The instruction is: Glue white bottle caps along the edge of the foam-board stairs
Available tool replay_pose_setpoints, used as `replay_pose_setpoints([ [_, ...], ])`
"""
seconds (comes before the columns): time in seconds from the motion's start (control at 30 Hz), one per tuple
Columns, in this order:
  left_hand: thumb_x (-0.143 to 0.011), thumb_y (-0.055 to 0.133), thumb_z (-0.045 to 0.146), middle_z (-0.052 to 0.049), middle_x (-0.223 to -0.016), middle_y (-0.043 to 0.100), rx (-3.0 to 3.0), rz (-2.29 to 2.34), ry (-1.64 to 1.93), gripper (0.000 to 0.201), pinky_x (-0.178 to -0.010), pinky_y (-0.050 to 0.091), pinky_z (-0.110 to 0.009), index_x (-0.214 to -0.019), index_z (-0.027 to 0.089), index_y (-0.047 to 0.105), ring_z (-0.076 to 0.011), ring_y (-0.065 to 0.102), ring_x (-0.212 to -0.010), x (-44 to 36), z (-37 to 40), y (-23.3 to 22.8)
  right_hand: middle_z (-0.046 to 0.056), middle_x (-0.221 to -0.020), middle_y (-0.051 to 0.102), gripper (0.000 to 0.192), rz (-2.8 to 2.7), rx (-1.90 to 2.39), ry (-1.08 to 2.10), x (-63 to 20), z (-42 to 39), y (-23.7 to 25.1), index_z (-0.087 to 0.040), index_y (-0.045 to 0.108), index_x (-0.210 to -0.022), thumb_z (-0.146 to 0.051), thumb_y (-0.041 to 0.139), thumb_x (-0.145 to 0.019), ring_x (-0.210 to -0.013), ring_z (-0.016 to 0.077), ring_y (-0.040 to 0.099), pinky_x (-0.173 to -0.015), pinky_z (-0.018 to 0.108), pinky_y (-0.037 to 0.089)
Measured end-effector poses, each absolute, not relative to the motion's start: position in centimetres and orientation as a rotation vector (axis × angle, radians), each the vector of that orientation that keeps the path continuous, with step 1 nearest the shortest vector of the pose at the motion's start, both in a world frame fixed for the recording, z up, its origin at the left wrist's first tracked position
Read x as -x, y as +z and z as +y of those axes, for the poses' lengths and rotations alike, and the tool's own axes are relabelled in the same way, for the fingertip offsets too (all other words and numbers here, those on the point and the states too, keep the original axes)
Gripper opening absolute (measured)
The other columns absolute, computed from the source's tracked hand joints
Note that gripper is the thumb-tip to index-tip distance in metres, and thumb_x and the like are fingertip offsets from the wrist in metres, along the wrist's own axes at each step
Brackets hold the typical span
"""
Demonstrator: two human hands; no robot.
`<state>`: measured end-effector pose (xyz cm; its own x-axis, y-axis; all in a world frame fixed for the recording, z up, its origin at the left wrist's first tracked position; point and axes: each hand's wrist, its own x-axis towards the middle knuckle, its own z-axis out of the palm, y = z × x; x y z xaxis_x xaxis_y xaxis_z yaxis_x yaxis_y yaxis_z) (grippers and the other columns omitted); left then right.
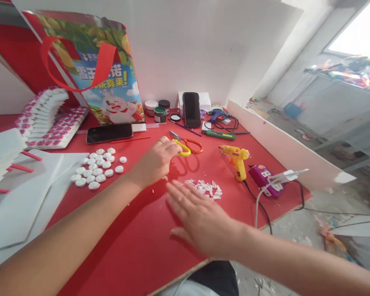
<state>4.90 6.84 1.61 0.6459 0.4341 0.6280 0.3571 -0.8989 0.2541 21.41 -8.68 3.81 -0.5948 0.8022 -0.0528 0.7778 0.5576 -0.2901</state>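
Left hand [156,161] rests on the red table [135,246], fingers curled around the yellow handle of the scissors [185,146], which lie flat with blades pointing away toward the far edge. Right hand [197,216] is open and flat, palm down, holding nothing, fingertips just beside a small pile of white scraps [207,188]. Left of the left hand, a cluster of white discs [96,168] lies on the table, partly on white sheets [27,197]. Right of the scissors stands a yellow glue gun [237,159], its cord trailing off the edge. Behind: a green knife [218,134], two phones [109,132], paint jars [159,113], a printed bag [101,74].
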Motion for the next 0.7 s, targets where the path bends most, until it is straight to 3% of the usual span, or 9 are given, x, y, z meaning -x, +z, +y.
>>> replay_pose_setpoints([
  [0.07, -0.088, 0.038, -0.006, -0.01, -0.098, 0.071, -2.784, 0.649, 1.012, 0.036, -0.084, 0.051, -0.038, -0.1, 0.018, 0.063, -0.0248, 0.055, -0.09, -5.3, 6.8, 2.0, 0.006, -0.167, 0.032, 0.062, -2.691, 1.222, 0.338, -18.1, -9.0, 2.9, -0.013, 0.045, -0.158, -0.045, 0.043, -0.105, -0.16, 0.0196, 0.018, -0.134, 0.036, 0.009],
  [0.13, -0.089, 0.039, -0.005, -0.009, -0.098, 0.072, -2.786, 0.659, 0.95, 0.035, -0.084, 0.051, -0.039, -0.098, 0.018, 0.064, -0.0252, 0.056, -0.09, -5.6, 7.1, 2.6, 0.007, -0.161, 0.046, 0.055, -2.676, 1.208, 0.269, -15.1, -8.0, 2.0, -0.013, 0.051, -0.153, -0.04, 0.039, -0.107, -0.156, 0.0195, 0.034, -0.133, 0.035, 0.014],
  [0.2, -0.093, 0.042, 0.0, -0.009, -0.096, 0.072, -2.76, 0.675, 0.938, 0.029, -0.083, 0.051, -0.04, -0.096, 0.019, 0.064, -0.0255, 0.056, -0.089, -5.7, 7.5, 3.3, 0.01, -0.153, 0.057, 0.054, -2.681, 1.261, 0.223, -13.0, -6.2, 1.3, -0.01, 0.057, -0.148, -0.035, 0.036, -0.106, -0.148, 0.0229, 0.048, -0.132, 0.037, 0.021],
  [0.27, -0.099, 0.044, 0.009, -0.009, -0.093, 0.072, -2.727, 0.696, 0.966, 0.022, -0.082, 0.05, -0.039, -0.095, 0.019, 0.064, -0.0256, 0.057, -0.088, -5.7, 8.0, 3.6, 0.015, -0.146, 0.063, 0.054, -2.653, 1.351, 0.197, -12.2, -4.4, 1.0, -0.003, 0.062, -0.141, -0.031, 0.032, -0.106, -0.144, 0.0269, 0.052, -0.132, 0.043, 0.021],
  [0.37, -0.103, 0.047, 0.018, -0.009, -0.092, 0.072, -2.692, 0.744, 1.005, 0.019, -0.082, 0.05, -0.039, -0.094, 0.019, 0.064, -0.0247, 0.059, -0.087, -5.5, 8.5, 3.5, 0.023, -0.15, 0.057, 0.055, -2.586, 1.503, 0.177, -13.4, -2.6, 0.6, 0.005, 0.058, -0.142, -0.027, 0.032, -0.106, -0.15, 0.0324, 0.044, -0.132, 0.052, 0.014],
  [0.53, -0.101, 0.048, 0.017, -0.008, -0.097, 0.074, -2.662, 0.747, 1.017, 0.018, -0.084, 0.051, -0.038, -0.093, 0.02, 0.064, -0.0237, 0.063, -0.09, -5.3, 8.7, 2.5, 0.032, -0.163, 0.032, 0.064, -2.33, 1.975, 0.131, -17.3, -2.3, 0.3, 0.014, 0.035, -0.154, -0.028, 0.035, -0.105, -0.158, 0.0386, 0.025, -0.131, 0.058, 0.006],
  [0.7, -0.101, 0.047, 0.019, -0.009, -0.094, 0.074, -2.66, 0.738, 1.055, 0.019, -0.081, 0.052, -0.038, -0.093, 0.021, 0.064, -0.0236, 0.062, -0.085, -5.4, 8.6, 2.6, 0.034, -0.161, 0.031, 0.067, -2.102, 2.294, 0.087, -19.7, -4.7, 0.6, 0.014, 0.038, -0.153, -0.03, 0.04, -0.103, -0.154, 0.0437, 0.03, -0.127, 0.063, 0.019],
])
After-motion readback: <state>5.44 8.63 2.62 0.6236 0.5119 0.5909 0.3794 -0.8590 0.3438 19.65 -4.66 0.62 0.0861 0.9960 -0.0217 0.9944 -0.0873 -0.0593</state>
